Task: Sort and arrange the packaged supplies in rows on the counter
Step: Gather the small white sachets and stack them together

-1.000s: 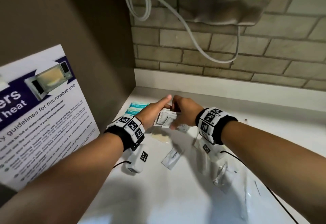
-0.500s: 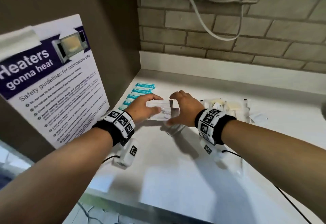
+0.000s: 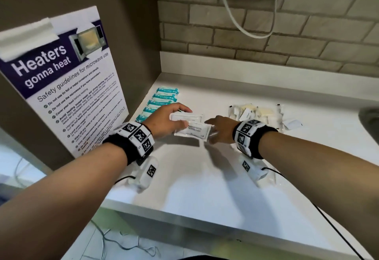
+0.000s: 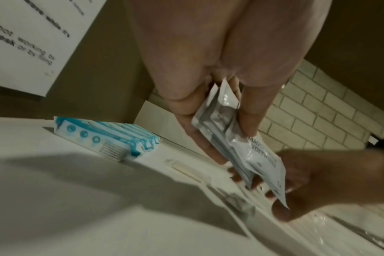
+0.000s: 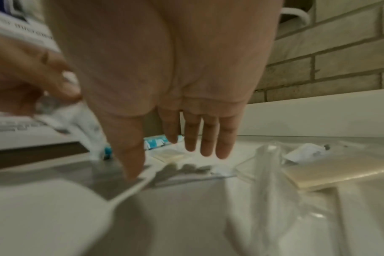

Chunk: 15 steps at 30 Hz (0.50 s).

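My left hand [image 3: 181,118] holds a small stack of white shampoo sachets [image 3: 193,131] just above the white counter [image 3: 205,188], thumb on top and fingers beneath. The left wrist view shows that pinch [image 4: 232,138] on the sachets [image 4: 260,155]. My right hand [image 3: 212,131] sits at the stack's right end with straight fingers; in the right wrist view it [image 5: 169,155] hovers low over the counter and grips nothing. Several teal packets [image 3: 164,102] lie in a row along the left wall.
A loose pile of clear and yellowish packets [image 3: 258,114] lies behind my right wrist, also seen close by [image 5: 340,171]. A microwave safety poster [image 3: 61,87] leans on the left wall. A brick wall [image 3: 266,34] and a hanging cable [image 3: 231,15] are behind. The counter's front edge [image 3: 184,220] is near.
The right hand has come off the top of the sachets to their right end, fingers straightened. The left hand keeps the stack. The head view has tilted down and left.
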Available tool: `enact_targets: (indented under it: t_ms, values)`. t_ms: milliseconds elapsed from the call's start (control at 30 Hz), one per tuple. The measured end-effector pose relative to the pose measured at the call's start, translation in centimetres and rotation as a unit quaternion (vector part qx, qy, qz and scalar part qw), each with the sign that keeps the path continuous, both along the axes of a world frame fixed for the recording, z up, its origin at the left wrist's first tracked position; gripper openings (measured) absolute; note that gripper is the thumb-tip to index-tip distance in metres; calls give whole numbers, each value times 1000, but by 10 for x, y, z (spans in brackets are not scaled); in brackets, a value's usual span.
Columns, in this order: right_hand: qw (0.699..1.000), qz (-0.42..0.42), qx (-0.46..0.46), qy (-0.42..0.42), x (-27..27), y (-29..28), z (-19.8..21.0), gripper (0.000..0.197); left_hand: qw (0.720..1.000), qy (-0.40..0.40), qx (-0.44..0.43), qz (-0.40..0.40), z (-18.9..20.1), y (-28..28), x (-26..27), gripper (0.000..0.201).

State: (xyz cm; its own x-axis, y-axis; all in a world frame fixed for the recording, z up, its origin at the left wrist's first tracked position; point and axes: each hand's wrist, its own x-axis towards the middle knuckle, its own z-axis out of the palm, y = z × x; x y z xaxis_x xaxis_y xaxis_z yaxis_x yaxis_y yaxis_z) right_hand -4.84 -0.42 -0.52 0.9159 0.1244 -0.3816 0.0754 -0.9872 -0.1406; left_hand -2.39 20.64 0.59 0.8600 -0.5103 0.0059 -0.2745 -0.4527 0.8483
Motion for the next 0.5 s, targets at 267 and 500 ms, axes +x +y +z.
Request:
enact_targets:
  t_ms: [267, 500]
  values:
    - [979, -48, 188, -67, -24, -1, 5, 107, 997, 25, 41, -53, -18, -29, -11, 40]
    - [995, 51, -7, -85, -37, 5, 1, 36, 966, -78, 213, -125, -31, -30, -16, 41]
